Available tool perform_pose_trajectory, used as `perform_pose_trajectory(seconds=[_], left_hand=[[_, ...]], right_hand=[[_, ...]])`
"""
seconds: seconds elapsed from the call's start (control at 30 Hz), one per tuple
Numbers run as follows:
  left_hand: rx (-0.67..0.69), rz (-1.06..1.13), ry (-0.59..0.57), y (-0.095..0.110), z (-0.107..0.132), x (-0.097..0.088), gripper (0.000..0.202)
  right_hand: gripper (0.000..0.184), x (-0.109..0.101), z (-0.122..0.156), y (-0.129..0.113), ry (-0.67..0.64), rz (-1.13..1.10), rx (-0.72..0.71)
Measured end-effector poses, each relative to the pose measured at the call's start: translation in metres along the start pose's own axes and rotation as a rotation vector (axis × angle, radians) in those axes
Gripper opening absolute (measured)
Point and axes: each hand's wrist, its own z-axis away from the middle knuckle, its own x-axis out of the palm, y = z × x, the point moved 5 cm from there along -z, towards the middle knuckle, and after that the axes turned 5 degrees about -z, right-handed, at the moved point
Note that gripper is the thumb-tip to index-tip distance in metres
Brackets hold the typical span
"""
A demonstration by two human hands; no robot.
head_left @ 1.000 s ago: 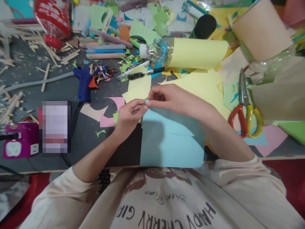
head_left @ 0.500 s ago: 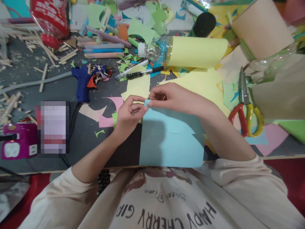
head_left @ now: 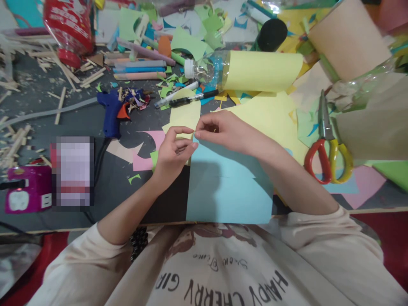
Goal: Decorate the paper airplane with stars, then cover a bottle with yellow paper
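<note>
A sheet of light blue paper [head_left: 236,191] lies at the table's front edge, with a slit across its middle. At its top left corner, my right hand [head_left: 223,131] is closed, thumb and index finger pinching the paper's tip. My left hand [head_left: 174,151] is beside the same corner, its thumb and curled fingers closed at the paper's edge. Its index finger reaches toward the right fingertips. The fingers partly hide the corner. Under and behind my hands are yellow paper sheets [head_left: 264,114].
To the left are a blue glue gun [head_left: 111,110], a purple power socket [head_left: 28,189] and a blurred phone-like object [head_left: 75,170]. Scissors [head_left: 327,144] lie right. Behind are a yellow-wrapped bottle [head_left: 264,70], pens [head_left: 191,98], a red-labelled bottle [head_left: 70,25] and paper scraps.
My right hand has shifted slightly left, its fingertips now almost meeting my left index finger. Less of the small blue corner shows between the fingers. My left hand has barely moved.
</note>
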Motion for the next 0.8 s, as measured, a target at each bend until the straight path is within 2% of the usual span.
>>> perform_pose_trajectory(seconds=[0.37, 0.8], left_hand=[[0.070, -0.043, -0.005, 0.0047, 0.0000, -0.0001, 0.025], [0.012, -0.031, -0.001, 0.0032, 0.0010, 0.0006, 0.031]], right_hand=[[0.017, 0.0008, -0.0002, 0.0016, 0.016, -0.003, 0.012], [0.018, 0.0003, 0.0005, 0.0003, 0.003, 0.021, 0.034]])
